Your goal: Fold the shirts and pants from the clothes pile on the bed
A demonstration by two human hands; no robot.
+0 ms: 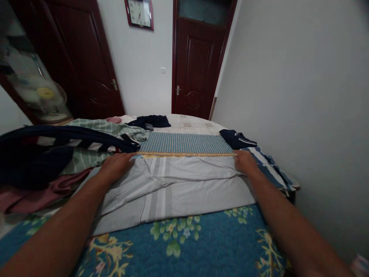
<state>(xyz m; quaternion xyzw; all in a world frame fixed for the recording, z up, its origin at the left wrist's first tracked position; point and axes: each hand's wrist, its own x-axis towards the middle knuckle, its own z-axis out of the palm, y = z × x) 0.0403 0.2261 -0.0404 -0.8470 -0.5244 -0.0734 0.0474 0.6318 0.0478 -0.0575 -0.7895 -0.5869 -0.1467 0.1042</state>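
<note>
A light grey striped garment (190, 192) lies spread across the blue floral quilt (207, 238), with folds running along its middle. My left hand (118, 166) is closed on its far left corner, fingers partly hidden. At the far right corner, my right hand (245, 161) is closed on the same cloth. Between my hands, just beyond the garment, runs the yellow patterned edge of a blue striped cloth (187, 143). What kind of garment the grey one is, I cannot tell.
Several crumpled clothes, among them a navy garment (37, 154) and a pink one (54, 192), are heaped on the left. Folded navy clothing (236, 138) and a blue-and-white garment (268, 165) lie at right, beside the wall (288, 77). A dark red door (198, 61) stands behind.
</note>
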